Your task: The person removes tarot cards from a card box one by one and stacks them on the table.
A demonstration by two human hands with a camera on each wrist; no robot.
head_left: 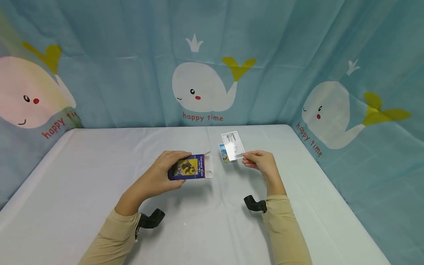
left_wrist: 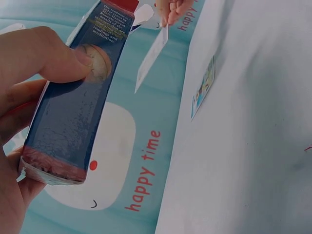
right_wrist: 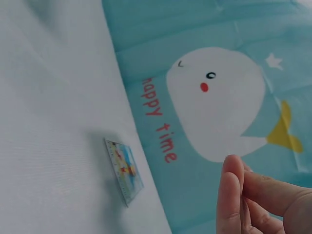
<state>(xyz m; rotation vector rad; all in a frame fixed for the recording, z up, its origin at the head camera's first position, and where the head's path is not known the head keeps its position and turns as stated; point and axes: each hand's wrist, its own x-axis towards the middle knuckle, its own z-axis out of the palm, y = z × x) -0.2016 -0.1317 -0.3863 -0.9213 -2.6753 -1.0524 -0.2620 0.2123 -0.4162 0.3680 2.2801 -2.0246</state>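
My left hand (head_left: 163, 173) grips a dark blue card box (head_left: 187, 167) with a yellow picture, its flap end facing right. In the left wrist view the thumb presses the narrow printed side of the box (left_wrist: 73, 112). My right hand (head_left: 263, 165) pinches a whitish card (head_left: 233, 145) by its lower right corner, above the table. Partly behind that card, a colourful card (head_left: 224, 154) lies on the table; the right wrist view shows this colourful card (right_wrist: 124, 170) left of my right hand (right_wrist: 258, 200). The pinched card is not discernible there.
A white cloth covers the table (head_left: 82, 176). Behind and beside it hangs a light blue curtain (head_left: 132, 73) with whale prints and red lettering. A black wrist mount (head_left: 152, 218) sticks out from the left sleeve, another (head_left: 254, 204) from the right.
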